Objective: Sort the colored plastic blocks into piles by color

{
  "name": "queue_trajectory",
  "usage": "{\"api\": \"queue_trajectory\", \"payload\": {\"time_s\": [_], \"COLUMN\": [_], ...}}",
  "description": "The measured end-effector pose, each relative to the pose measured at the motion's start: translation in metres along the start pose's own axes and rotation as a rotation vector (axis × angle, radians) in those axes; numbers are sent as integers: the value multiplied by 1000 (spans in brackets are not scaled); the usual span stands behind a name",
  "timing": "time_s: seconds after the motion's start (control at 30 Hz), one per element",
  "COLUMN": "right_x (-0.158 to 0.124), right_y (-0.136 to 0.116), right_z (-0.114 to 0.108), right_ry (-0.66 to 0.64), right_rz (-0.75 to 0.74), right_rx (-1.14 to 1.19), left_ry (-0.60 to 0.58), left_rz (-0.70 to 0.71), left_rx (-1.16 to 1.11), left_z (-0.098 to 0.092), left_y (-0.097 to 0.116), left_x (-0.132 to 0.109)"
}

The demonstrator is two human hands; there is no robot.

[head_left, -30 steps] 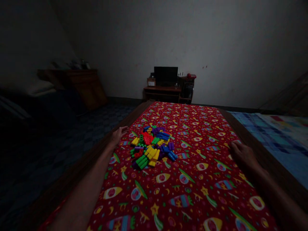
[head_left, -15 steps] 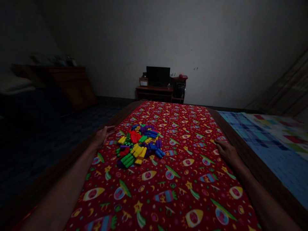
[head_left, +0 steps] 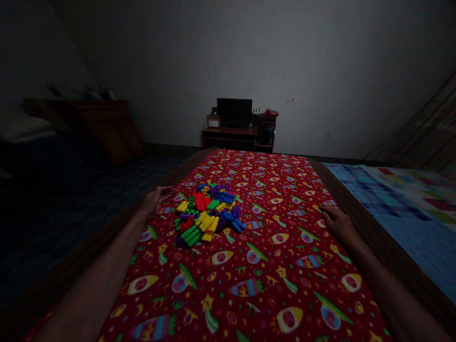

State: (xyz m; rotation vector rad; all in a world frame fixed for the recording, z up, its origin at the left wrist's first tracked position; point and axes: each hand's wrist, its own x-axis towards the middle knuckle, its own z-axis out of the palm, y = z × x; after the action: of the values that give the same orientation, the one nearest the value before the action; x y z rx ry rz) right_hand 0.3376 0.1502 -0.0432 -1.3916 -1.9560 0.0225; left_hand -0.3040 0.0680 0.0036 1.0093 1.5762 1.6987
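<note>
A pile of toy building blocks (head_left: 204, 221) in red, yellow, green, blue and purple lies on a red cloth (head_left: 263, 266) printed with rockets and stars. Just left of the pile is my left hand (head_left: 155, 200), its fingers stretched toward the blocks but apart from them. It holds nothing. Over at the cloth's right side rests my right hand (head_left: 338, 222), fingers extended and low on the cloth, with nothing in it. The blocks lie well away from that hand.
Brown table edges (head_left: 356, 202) border the cloth. Against the far wall a desk (head_left: 228, 132) bears a dark monitor (head_left: 234, 111) and a box (head_left: 213, 121). A wooden cabinet (head_left: 107, 128) stands at left. A bed with a blue plaid cover (head_left: 384, 209) is at right.
The view has shifted very slightly. Both hands stay beside the cloth's edges, and the blocks lie as before.
</note>
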Motion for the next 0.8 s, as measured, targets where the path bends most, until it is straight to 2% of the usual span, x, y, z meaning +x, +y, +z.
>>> {"api": "queue_trajectory", "payload": {"time_s": [0.8], "right_x": [0], "right_y": [5], "right_z": [4], "right_ry": [19], "right_rz": [-36], "right_rx": [-32], "left_ry": [-19], "left_rz": [12], "left_rx": [14], "left_z": [-4], "left_y": [-4], "left_x": [4]}}
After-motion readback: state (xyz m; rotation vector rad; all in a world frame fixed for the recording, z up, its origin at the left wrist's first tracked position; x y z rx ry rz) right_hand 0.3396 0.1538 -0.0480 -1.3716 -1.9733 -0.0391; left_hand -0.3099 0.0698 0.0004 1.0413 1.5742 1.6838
